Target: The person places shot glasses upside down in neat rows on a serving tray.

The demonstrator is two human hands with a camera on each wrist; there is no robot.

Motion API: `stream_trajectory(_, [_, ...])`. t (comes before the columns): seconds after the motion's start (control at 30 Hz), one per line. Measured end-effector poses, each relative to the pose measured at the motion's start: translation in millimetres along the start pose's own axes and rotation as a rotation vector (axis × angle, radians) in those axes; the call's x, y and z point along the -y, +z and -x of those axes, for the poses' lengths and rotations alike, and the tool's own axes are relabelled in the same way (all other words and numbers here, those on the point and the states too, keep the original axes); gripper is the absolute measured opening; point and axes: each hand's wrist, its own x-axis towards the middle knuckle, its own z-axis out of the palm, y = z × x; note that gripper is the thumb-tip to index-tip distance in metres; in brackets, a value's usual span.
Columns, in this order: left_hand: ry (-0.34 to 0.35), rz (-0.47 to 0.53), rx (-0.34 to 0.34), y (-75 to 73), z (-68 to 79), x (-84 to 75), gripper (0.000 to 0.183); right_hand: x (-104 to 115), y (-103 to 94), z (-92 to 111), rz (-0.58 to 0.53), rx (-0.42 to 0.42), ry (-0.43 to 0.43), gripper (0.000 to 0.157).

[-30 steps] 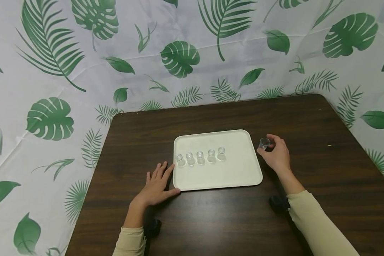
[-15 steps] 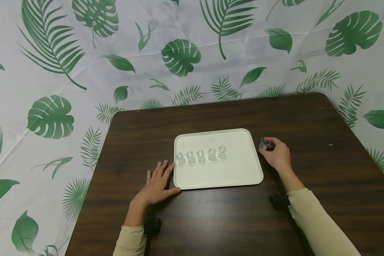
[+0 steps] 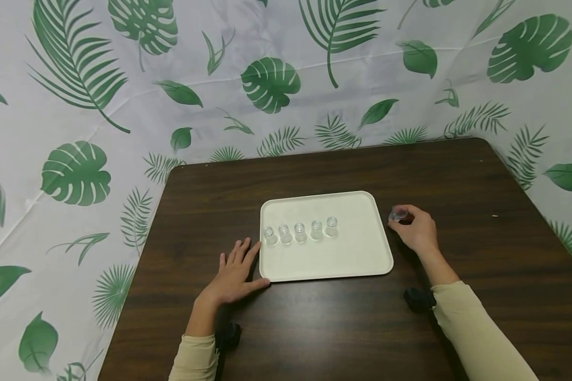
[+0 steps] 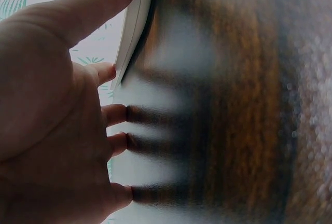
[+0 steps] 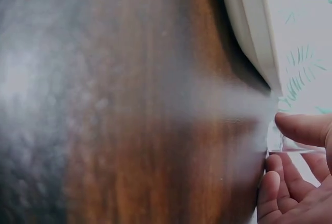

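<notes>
My right hand (image 3: 418, 232) pinches a small clear cup (image 3: 398, 214) between thumb and fingers, just off the right edge of the cream tray (image 3: 352, 256). The cup leans, and the fingers cover part of it. In the right wrist view, the thumb (image 5: 303, 129) lies along the cup's clear wall (image 5: 276, 137). My left hand (image 3: 230, 280) is spread at the tray's left side, its thumb by the near corner and a fingertip at the left edge. In the left wrist view, several fingertips of the left hand (image 4: 57, 99) meet the tabletop.
Several small clear cups stand in a row across the tray's left and middle, among them a rightmost cup (image 3: 331, 226). The dark wooden table (image 3: 324, 328) reaches back to a leaf-patterned cloth (image 3: 209, 121). A tiny pale speck (image 3: 494, 216) lies on the right of the table.
The cup in my right hand has gone from upright to leaning, and that hand has shifted slightly to the right. My left hand stays at the tray, and the row of cups has not moved.
</notes>
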Motion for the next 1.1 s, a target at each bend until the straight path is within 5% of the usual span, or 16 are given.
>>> stream_trajectory(0.53, [-0.017, 0.009, 0.025, -0.7, 0.3, -1.2, 0.093, 5, -8.2, 5, -0.066, -0.034, -0.009, 0.037])
stream_trajectory(0.87, [-0.017, 0.006, 0.023, -1.8, -0.5, -2.5, 0.092, 22, -13.3, 8, -0.108, -0.068, -0.087, 0.039])
stream_trajectory(1.1, [-0.012, 0.006, 0.020, -2.5, -0.1, -3.0, 0.093, 38, -15.6, 8, -0.050, -0.005, -0.149, 0.035])
